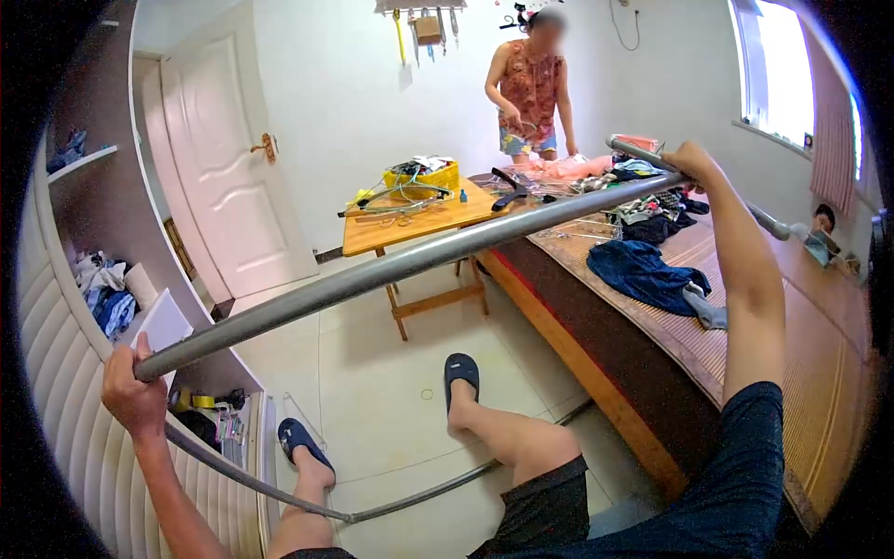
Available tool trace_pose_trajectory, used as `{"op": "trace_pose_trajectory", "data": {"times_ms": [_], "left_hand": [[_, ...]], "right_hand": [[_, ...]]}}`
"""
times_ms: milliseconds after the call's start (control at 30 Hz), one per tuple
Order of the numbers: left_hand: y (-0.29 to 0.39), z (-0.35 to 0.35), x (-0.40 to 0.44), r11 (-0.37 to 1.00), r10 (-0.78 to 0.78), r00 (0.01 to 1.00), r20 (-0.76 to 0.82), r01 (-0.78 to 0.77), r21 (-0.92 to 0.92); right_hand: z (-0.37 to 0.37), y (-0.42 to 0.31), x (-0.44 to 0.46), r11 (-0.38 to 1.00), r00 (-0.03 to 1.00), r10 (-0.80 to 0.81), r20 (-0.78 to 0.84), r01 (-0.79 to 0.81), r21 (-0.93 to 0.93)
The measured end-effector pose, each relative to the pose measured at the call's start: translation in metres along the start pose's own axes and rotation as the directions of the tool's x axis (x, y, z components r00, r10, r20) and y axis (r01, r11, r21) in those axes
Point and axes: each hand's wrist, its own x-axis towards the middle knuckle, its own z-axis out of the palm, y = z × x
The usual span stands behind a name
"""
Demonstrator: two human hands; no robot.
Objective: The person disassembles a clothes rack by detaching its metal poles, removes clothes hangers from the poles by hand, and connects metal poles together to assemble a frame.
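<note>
A long grey metal pole (410,261) slants across the view, rising from left to right, held up between both my hands. My left hand (135,387) is wrapped round its near left end, thumb up. Around the pole's far right end, where it meets a shorter crossways tube (768,221), my right hand (694,168) is closed. A thinner grey tube (419,497) runs low in front of my legs; how it joins the pole is hidden.
A bed (559,345) with a mat holds clothes and hangers, including dark blue clothing (643,279). A small wooden table (419,228) bears a yellow basket (424,182). Another person (531,84) stands behind the bed. Open shelves (84,160) line the left, near a door (219,149).
</note>
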Motion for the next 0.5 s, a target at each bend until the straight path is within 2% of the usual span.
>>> {"op": "trace_pose_trajectory", "data": {"times_ms": [33, 67, 100, 133, 167, 200, 233, 267, 300, 333, 400, 433, 500], "left_hand": [[-0.002, 0.001, -0.001, 1.000, -0.008, 1.000, 0.011, 0.008, -0.004], [-0.003, 0.002, 0.000, 1.000, -0.017, 1.000, 0.023, 0.017, -0.007], [-0.005, 0.003, 0.000, 1.000, -0.015, 1.000, 0.025, 0.015, -0.009], [-0.007, 0.005, -0.002, 1.000, -0.013, 0.999, 0.033, 0.013, 0.006], [-0.007, 0.007, -0.004, 1.000, -0.016, 0.999, 0.042, 0.015, 0.021], [-0.005, 0.007, -0.005, 1.000, -0.022, 0.999, 0.049, 0.022, 0.016], [-0.003, 0.006, -0.003, 0.999, -0.040, 0.998, 0.051, 0.039, 0.014], [-0.002, 0.005, -0.001, 0.998, -0.055, 0.997, 0.054, 0.054, 0.012], [-0.007, 0.008, -0.003, 1.000, -0.015, 0.999, 0.037, 0.014, 0.020], [-0.008, 0.008, -0.004, 1.000, -0.019, 0.999, 0.040, 0.019, 0.018], [-0.010, 0.007, -0.005, 0.999, -0.044, 0.997, 0.060, 0.043, 0.014], [-0.014, 0.009, -0.007, 0.999, -0.040, 0.996, 0.078, 0.039, 0.017], [-0.010, 0.007, -0.007, 0.998, -0.058, 0.996, 0.072, 0.058, 0.001]], "right_hand": [[0.001, 0.004, -0.001, 0.995, 0.998, 0.028, -0.054, -0.022, 0.101], [0.002, 0.005, -0.006, 0.994, 0.998, 0.031, -0.054, -0.025, 0.102], [0.005, 0.005, -0.016, 0.986, 0.954, -0.027, -0.299, 0.075, 0.150], [0.008, 0.004, -0.026, 0.968, 0.846, -0.072, -0.529, 0.187, 0.168], [0.016, 0.001, -0.043, 0.892, 0.711, -0.073, -0.700, 0.360, 0.273], [0.027, 0.000, -0.062, 0.734, 0.612, -0.009, -0.791, 0.541, 0.410], [0.038, 0.001, -0.085, 0.660, 0.563, 0.078, -0.823, 0.589, 0.466], [0.056, 0.013, -0.092, 0.590, 0.484, 0.091, -0.871, 0.678, 0.438], [0.072, 0.018, -0.108, 0.407, 0.602, 0.179, -0.778, 0.675, 0.616], [0.093, 0.025, -0.112, 0.160, 0.648, 0.212, -0.732, 0.715, 0.680], [0.118, 0.039, -0.115, -0.078, 0.836, 0.292, -0.465, 0.505, 0.859], [0.118, 0.042, -0.108, -0.077, 0.836, 0.289, -0.466, 0.506, 0.859], [0.109, 0.036, -0.091, -0.586, 0.945, 0.251, -0.211, 0.322, 0.744]]}}
